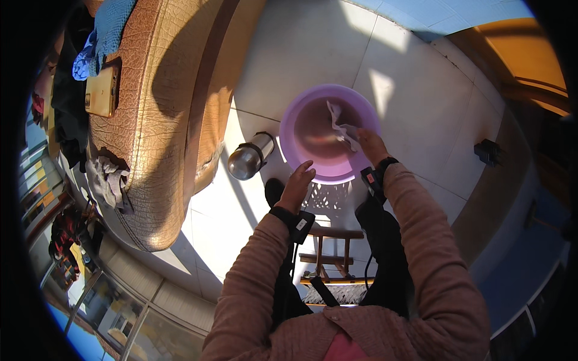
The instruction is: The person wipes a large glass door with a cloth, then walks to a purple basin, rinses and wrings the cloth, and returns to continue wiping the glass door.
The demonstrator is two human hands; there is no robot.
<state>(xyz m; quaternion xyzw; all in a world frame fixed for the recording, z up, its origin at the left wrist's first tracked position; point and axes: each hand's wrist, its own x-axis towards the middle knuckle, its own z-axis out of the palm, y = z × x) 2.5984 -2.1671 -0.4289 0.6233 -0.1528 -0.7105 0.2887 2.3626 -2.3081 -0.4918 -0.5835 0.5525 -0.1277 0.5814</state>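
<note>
A purple plastic basin (331, 177) stands on the tiled floor before me, with cloudy, pinkish-looking water in it. Inside its right half, a wet whitish cloth (337, 122) lies twisted lengthwise. My right hand (373, 146) reaches over the right rim, its fingers gripping the near end of that cloth. Just outside the near-left rim, my left hand (296, 186) holds nothing, thumb and fingers apart. Each wrist carries a black strap with a small box. To the left of the basin is a metal thermos flask (249, 158) with a black band.
A tan leather-look sofa (158, 90) takes up the left, bearing a smartphone (103, 90), a blue textured cloth (113, 31) and a crumpled grey cloth (107, 180). Between my legs is a wooden stool (332, 233). A black plug-like object (487, 152) lies at right.
</note>
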